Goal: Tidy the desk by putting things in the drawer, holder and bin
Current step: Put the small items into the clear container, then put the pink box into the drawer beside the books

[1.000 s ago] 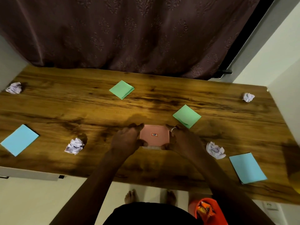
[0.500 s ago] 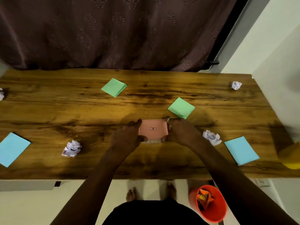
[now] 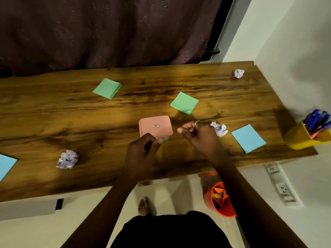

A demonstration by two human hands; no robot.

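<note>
A pink box (image 3: 155,126) with a small label lies flat on the wooden desk (image 3: 44,111). My left hand (image 3: 141,154) is at the box's near edge, with fingers and thumb curled against it. My right hand (image 3: 198,135) is off the box to its right, loosely curled and holding nothing, and it sits against a crumpled paper ball (image 3: 220,129). Two green notes (image 3: 107,88) (image 3: 184,102) and two blue notes (image 3: 248,138) (image 3: 5,165) lie on the desk. Other paper balls lie at the near left (image 3: 67,159) and far right (image 3: 239,73).
A yellow holder (image 3: 300,136) full of pens (image 3: 317,119) stands at the desk's right end by the wall. An orange bin (image 3: 220,201) with wrappers sits on the floor under the desk's front edge. A white drawer front (image 3: 26,210) shows at lower left.
My right hand let go of the pink box and moved right toward the paper ball. My left hand drew back to the box's near edge. The view swung right, revealing the pen holder.
</note>
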